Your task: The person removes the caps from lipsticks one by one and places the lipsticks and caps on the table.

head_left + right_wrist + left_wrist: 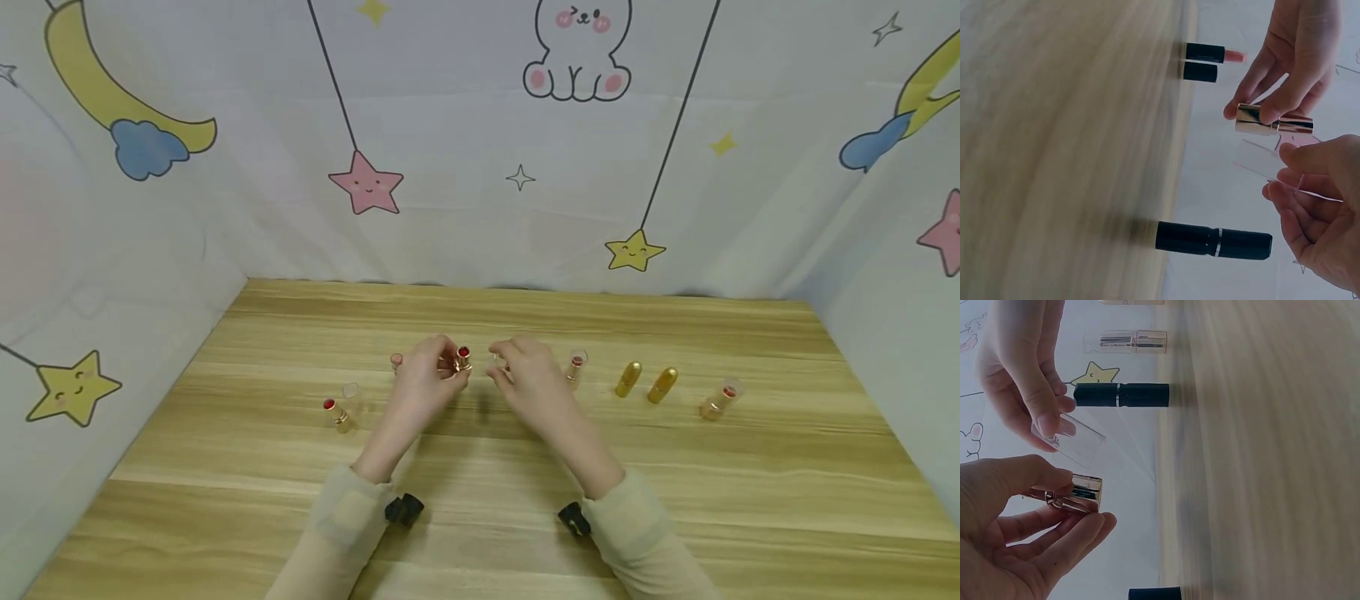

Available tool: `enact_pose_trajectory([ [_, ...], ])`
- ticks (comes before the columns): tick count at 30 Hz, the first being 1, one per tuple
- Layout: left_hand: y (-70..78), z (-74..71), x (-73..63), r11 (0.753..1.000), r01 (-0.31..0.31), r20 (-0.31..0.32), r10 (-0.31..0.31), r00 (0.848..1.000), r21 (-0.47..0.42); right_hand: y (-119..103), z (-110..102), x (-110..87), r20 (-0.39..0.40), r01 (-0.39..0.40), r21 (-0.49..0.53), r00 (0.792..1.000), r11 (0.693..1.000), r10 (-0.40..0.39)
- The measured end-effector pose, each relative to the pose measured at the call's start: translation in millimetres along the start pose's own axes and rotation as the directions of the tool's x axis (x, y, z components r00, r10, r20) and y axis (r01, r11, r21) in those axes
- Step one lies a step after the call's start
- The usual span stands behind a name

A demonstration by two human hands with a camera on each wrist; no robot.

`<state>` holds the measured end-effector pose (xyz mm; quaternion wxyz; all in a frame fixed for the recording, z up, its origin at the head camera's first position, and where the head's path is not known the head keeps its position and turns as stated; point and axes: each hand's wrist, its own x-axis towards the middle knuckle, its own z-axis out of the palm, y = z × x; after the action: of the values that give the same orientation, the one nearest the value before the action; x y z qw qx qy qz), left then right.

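Observation:
In my left hand [420, 379] I hold a gold lipstick [462, 360], its red tip facing up in the head view. The left wrist view shows the thumb and fingers pinching the lipstick's shiny gold tube [1087, 492]. My right hand [528, 379] pinches a clear cap [1075, 440] between thumb and fingers. Cap and lipstick are close together but apart, above the table. In the right wrist view the cap's open end points away from the right hand's fingers.
Left of my hands stands a gold lipstick [337, 415] beside a clear cap [350, 389]. A pink-tipped black lipstick [1216, 53] stands next to a black cap [1200, 72]. Rightward are capped lipsticks [718, 402] and gold bullet-shaped tubes [628, 379]. A black tube [1213, 240] stands near my right hand.

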<state>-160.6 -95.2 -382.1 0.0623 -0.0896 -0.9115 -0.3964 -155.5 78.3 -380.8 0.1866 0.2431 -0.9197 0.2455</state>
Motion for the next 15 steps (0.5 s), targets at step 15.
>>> enact_pose_trajectory([
  [15, -5.8, 13.6, 0.9, 0.983, -0.059, 0.042, 0.052, 0.998, 0.172, -3.9, 15.0, 8.5, 0.137, 0.081, -0.144, 0.989, 0.986, -0.061],
])
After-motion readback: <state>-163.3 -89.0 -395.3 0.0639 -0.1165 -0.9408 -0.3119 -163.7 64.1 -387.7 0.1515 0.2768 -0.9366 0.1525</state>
